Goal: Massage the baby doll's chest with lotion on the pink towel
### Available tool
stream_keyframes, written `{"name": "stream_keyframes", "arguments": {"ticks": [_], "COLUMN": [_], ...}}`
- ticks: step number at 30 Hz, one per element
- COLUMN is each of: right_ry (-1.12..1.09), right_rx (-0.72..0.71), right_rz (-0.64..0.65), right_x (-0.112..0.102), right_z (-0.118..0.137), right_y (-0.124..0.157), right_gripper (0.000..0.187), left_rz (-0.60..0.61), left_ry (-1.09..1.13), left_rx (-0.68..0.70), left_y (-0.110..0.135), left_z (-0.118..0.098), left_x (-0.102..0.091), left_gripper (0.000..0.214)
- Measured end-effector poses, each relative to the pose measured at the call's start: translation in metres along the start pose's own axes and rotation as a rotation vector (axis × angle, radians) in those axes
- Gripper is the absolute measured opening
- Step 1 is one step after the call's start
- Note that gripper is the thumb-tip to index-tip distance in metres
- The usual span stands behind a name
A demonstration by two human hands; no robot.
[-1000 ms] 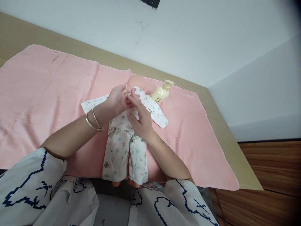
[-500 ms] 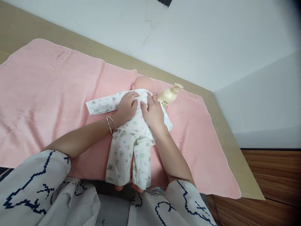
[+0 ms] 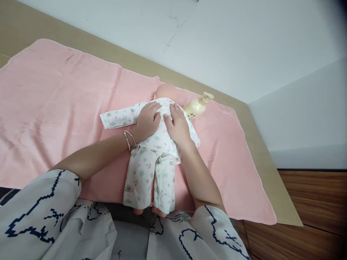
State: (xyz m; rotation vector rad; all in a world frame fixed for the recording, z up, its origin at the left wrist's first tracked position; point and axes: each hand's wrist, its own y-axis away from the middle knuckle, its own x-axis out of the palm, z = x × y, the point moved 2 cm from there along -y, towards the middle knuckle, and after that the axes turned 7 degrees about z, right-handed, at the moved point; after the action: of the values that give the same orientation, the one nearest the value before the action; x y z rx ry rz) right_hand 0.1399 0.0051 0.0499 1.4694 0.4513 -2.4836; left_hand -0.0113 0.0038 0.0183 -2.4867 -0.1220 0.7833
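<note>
A baby doll (image 3: 164, 91) lies on a pink blanket (image 3: 76, 90), its head toward the wall and its feet toward me. It wears a white printed top (image 3: 159, 139) and matching trousers (image 3: 141, 177). My left hand (image 3: 148, 121) rests flat on the upper part of the top, fingers extended. Beside it, my right hand (image 3: 177, 126) lies flat on the other side of the top, fingers stretched out. The doll's face does not show. One sleeve (image 3: 119, 118) sticks out to the left; the other is partly hidden by my right hand and forearm.
A cream pump bottle (image 3: 197, 105) lies tilted on the blanket, just right of the doll's head. The blanket covers much of a tan table (image 3: 230, 101). A white wall (image 3: 217, 47) stands behind it, and a wood-grain floor (image 3: 311, 195) shows at lower right.
The view has shifted slightly. Both hands stay flat on the doll's top, with hardly any movement over it.
</note>
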Motion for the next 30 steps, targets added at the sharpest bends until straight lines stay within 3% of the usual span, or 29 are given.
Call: {"name": "stream_keyframes", "arguments": {"ticks": [2, 4, 7, 16, 21, 26, 30], "right_ry": [0.044, 0.061, 0.028, -0.019, 0.119, 0.230, 0.147], "right_rx": [-0.010, -0.110, -0.210, 0.038, 0.038, -0.012, 0.038], "right_rz": [-0.031, -0.034, -0.039, -0.044, -0.095, -0.096, -0.001], "right_x": [0.002, 0.005, 0.005, 0.000, 0.003, 0.003, -0.005], "right_z": [0.017, 0.031, 0.033, -0.004, 0.017, 0.045, 0.033], "right_y": [0.011, 0.018, 0.019, -0.001, 0.013, 0.032, 0.022], "right_gripper": [0.057, 0.051, 0.047, 0.054, 0.052, 0.050, 0.050], "left_rz": [0.003, 0.004, 0.030, 0.182, 0.151, 0.236, 0.249], "left_ry": [-0.010, -0.021, -0.085, -0.315, -0.278, -0.344, -0.452], "left_rx": [0.000, 0.006, 0.015, 0.023, -0.034, 0.059, 0.099], "left_y": [-0.001, -0.001, -0.002, 0.008, -0.001, -0.007, 0.000], "left_z": [-0.001, 0.000, -0.001, -0.035, -0.023, -0.020, -0.032], "left_x": [-0.001, -0.001, 0.000, -0.006, -0.009, -0.009, -0.006], "left_gripper": [0.035, 0.037, 0.039, 0.030, 0.030, 0.029, 0.034]}}
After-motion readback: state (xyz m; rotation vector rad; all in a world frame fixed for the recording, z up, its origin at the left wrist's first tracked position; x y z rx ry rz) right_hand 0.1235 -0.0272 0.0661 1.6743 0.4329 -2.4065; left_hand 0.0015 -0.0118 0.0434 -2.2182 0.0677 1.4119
